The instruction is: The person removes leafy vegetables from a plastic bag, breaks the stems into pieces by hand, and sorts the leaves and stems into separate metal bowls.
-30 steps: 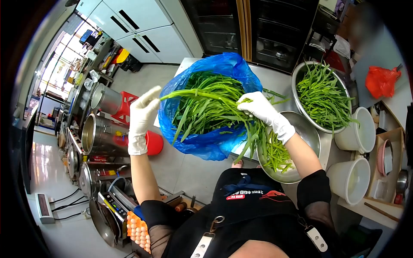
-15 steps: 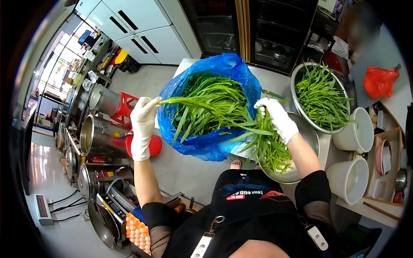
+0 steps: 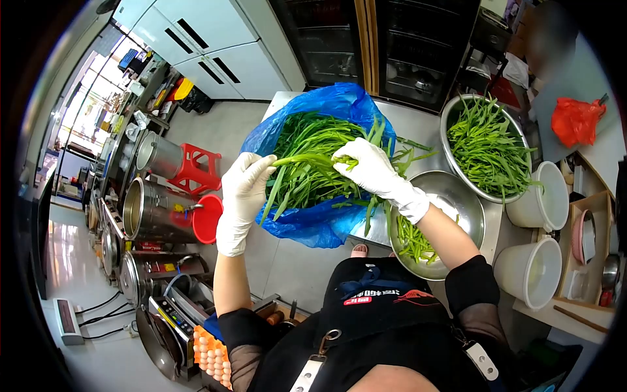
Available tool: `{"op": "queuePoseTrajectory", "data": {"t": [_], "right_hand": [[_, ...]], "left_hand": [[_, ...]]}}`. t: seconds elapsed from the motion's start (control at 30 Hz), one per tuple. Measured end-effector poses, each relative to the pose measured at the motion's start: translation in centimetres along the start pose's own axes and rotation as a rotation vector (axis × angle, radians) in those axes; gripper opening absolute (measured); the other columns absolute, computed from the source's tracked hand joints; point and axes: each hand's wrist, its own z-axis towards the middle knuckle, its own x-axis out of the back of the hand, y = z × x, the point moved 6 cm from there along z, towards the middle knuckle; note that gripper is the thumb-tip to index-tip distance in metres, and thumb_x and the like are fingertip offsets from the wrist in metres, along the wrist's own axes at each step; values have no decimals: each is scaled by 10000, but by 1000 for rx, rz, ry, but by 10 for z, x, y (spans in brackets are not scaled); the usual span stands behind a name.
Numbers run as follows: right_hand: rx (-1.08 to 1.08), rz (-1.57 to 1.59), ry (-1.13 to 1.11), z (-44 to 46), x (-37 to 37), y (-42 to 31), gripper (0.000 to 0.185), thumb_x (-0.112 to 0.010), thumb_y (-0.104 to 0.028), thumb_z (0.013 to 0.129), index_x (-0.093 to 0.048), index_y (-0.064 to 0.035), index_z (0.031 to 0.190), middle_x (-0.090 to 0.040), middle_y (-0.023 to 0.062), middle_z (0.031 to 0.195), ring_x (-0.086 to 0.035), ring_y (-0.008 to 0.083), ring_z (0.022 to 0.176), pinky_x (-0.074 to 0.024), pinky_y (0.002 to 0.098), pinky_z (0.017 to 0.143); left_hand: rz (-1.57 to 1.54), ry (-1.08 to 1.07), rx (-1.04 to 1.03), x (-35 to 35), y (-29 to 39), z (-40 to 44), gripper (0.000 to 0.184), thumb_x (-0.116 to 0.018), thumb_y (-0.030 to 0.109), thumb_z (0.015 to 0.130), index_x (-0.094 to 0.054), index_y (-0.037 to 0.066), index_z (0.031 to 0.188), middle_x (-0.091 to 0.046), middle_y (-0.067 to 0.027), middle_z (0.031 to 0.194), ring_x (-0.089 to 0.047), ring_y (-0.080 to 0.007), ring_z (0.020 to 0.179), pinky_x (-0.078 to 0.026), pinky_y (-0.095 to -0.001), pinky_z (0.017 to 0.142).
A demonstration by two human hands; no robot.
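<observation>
A blue plastic bag (image 3: pixel 307 225) full of long-stemmed leafy greens, which look like water spinach (image 3: pixel 304 140), stands open before me. My left hand (image 3: pixel 245 186), in a white glove, pinches the stem ends of some greens at the bag's left side. Over the bag's right part, my gloved right hand (image 3: pixel 372 170) is closed around the same stems, with leaves trailing below it. To the right, a steel bowl (image 3: pixel 467 215) contains short cut stem pieces (image 3: pixel 415 242).
A larger steel basin (image 3: pixel 450 140) heaped with greens is at the right, beside two white buckets (image 3: pixel 529 274). Steel pots (image 3: pixel 157 209) and a red stool (image 3: pixel 199 168) stand left. An egg tray (image 3: pixel 212 356) is near my left elbow.
My right hand has moved left from above the steel bowl to the stems over the bag. Its bunch of greens is no longer over the bowl. My left hand has shifted slightly right and down.
</observation>
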Motion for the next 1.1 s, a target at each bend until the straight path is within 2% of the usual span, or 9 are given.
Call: {"op": "queuePoseTrajectory", "data": {"t": [0.3, 0.33, 0.47, 0.63, 0.7, 0.87, 0.97, 1.03, 1.1], "right_hand": [[-7, 116, 27, 0, -6, 23, 212, -722, -148, 789, -711, -30, 965, -664, 109, 896, -621, 225, 875, -490, 322, 787], [-44, 191, 60, -1, -2, 27, 241, -702, -245, 777, -722, -70, 941, -673, 110, 908, -607, 285, 894, -486, 362, 801], [-188, 479, 26, 0, -5, 57, 208, -698, -132, 801, -706, 29, 932, -686, 68, 775, -573, 103, 690, -471, 270, 642], [-390, 686, 121, -10, 12, 79, 185, -664, -220, 812, -737, -57, 862, -683, 17, 811, -569, 99, 677, -450, 235, 632], [-475, 718, 220, -14, 33, 100, 184, -649, -227, 826, -735, -71, 871, -673, -4, 820, -553, 78, 667, -435, 220, 630], [-92, 422, 295, 1, 63, 49, 196, -692, -194, 862, -706, -28, 966, -674, 41, 865, -602, 147, 817, -473, 272, 789], [108, 167, 272, 6, 56, 6, 115, -665, -157, 854, -679, -57, 909, -640, 105, 888, -620, 256, 911, -492, 345, 810], [265, -157, 277, 3, 40, -21, 109, -631, -138, 873, -650, -55, 941, -641, 107, 917, -633, 255, 874, -501, 333, 799], [296, -89, 222, 0, 20, -35, 110, -625, -132, 862, -636, -63, 946, -630, 116, 894, -623, 298, 862, -505, 356, 770]], "left_hand": [[47, -11, 32, -13, 1, -5, 234, -736, -15, 752, -702, 62, 971, -608, -82, 760, -617, -224, 661, -488, -301, 572], [65, -40, 58, -16, -1, -7, 223, -738, -2, 754, -702, 58, 965, -604, -83, 757, -617, -227, 663, -487, -304, 573], [66, -107, 114, -34, -9, -13, 193, -743, 38, 759, -704, 47, 947, -583, -84, 746, -616, -244, 672, -482, -314, 587], [111, -116, 116, -44, -12, -14, 151, -718, 55, 791, -698, 33, 939, -576, -96, 753, -613, -272, 684, -485, -323, 613], [20, -103, 332, -34, -39, -23, 112, -707, 95, 820, -707, 27, 908, -624, -103, 773, -640, -268, 708, -498, -329, 637], [-204, -261, 881, -51, -48, -36, 205, -669, 150, 885, -710, -32, 970, -711, -114, 819, -642, -148, 733, -494, -278, 694], [-437, -285, 999, -71, -43, -39, 225, -650, 184, 920, -711, -28, 961, -612, 12, 707, -500, -61, 615, -418, -216, 578], [-509, -290, 1002, -82, -41, -40, 202, -653, 186, 920, -700, -4, 865, -620, 9, 695, -490, -50, 594, -396, -204, 547], [-595, -280, 1035, -90, -34, -42, 229, -642, 197, 929, -688, 24, 786, -605, 11, 651, -485, -49, 561, -370, -201, 512]]}}
